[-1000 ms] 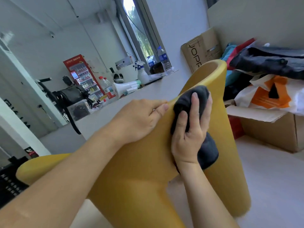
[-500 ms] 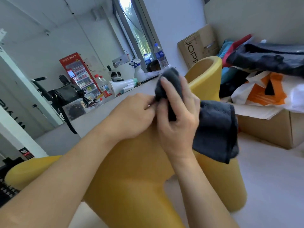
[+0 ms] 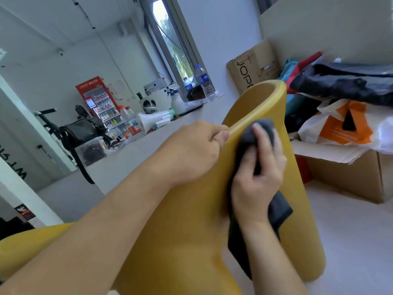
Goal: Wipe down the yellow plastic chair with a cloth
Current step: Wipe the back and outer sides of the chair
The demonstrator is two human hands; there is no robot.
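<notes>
The yellow plastic chair [image 3: 191, 226] fills the lower middle of the head view, tipped so its curved rim runs up to the right. My left hand [image 3: 191, 152] grips the rim's edge, thumb on the outer face. My right hand [image 3: 258, 175] presses a dark grey cloth [image 3: 276, 211] flat against the chair's outer surface just below the rim. Part of the cloth bunches above my fingers and the rest hangs below my wrist.
A grey counter [image 3: 131, 158] behind the chair holds bottles, a spray bottle [image 3: 176, 101], a megaphone and a black bag [image 3: 80, 133]. Cardboard boxes [image 3: 359, 175] piled with bags and clothing stand at the right. A red vending machine [image 3: 97, 99] is at the back.
My right hand had lifted the cloth off the chair and up beside my left hand; now it presses the cloth back onto the chair's outer face. My left hand has kept hold of the rim.
</notes>
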